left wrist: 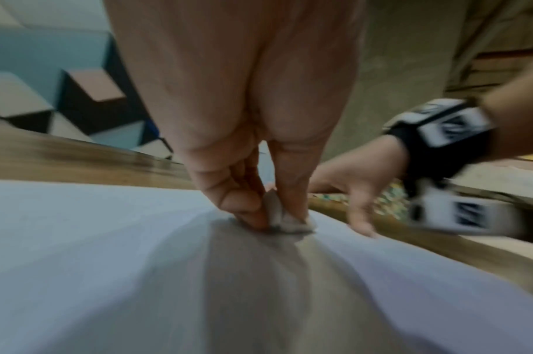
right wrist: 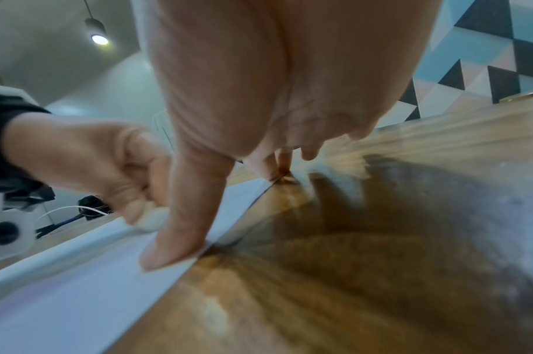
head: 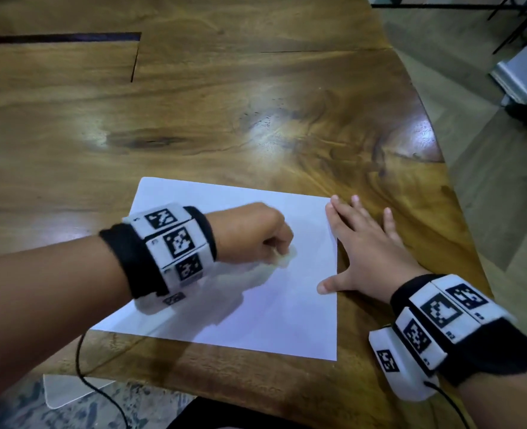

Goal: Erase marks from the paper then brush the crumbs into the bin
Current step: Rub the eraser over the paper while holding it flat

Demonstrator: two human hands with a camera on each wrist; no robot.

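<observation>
A white sheet of paper (head: 256,305) lies on the wooden table (head: 225,119) near its front edge. My left hand (head: 256,236) is curled over the middle of the paper and pinches a small whitish eraser (head: 287,258), pressed on the sheet. The left wrist view shows the eraser (left wrist: 286,220) between thumb and fingers on the paper (left wrist: 107,263). My right hand (head: 361,243) lies flat with spread fingers at the paper's right edge; its thumb (right wrist: 180,230) presses on the paper (right wrist: 77,287). No marks or crumbs show clearly; the frames are blurred.
The table's curved right edge (head: 442,156) drops to a grey floor. A dark slot (head: 58,37) runs across the far left of the tabletop. A black cable (head: 101,391) hangs from my left wrist over the front edge. No bin is in view.
</observation>
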